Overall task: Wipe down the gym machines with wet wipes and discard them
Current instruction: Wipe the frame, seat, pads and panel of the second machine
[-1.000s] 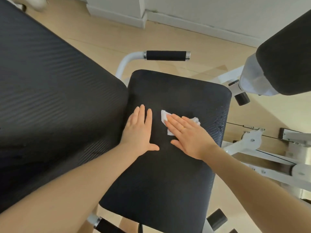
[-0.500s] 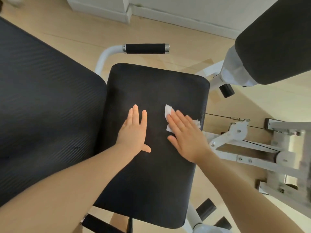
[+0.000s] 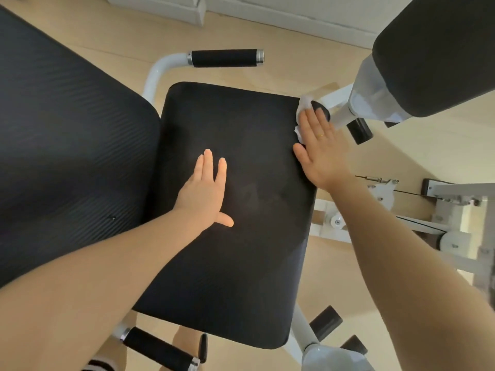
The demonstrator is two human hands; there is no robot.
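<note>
A: Two hands, one wipe, that's what we log. Our left hand lies flat on the middle of the seat, fingers straight, holding nothing, just bracing.

B: And the right hand?

A: Flat too, fingers straight, pressing the wipe at the seat's far right corner. Nothing is curled round it; we only see white bits poking out past the fingertips and by the thumb side. A ring shows on one finger.

B: Risks?

A: We judge the wipe could slide off that edge and drop to the floor, since it's pinned by a flat palm only and the hand already overhangs the seat. It could also snag on the black knob just beside the fingertips, or bunch up and smear instead of cleaning.

B: Counts, quick.

A: One seat, one backrest on our left, one big roller pad top right. Two handles: one beyond the seat, one near our legs. We can't see a bin or a wipe pack.

B: Progress?

A: We'd guess the seat is nearly covered, damp sheen mid-pad; backrest, pad and handles look untouched, though we can't tell.
</note>
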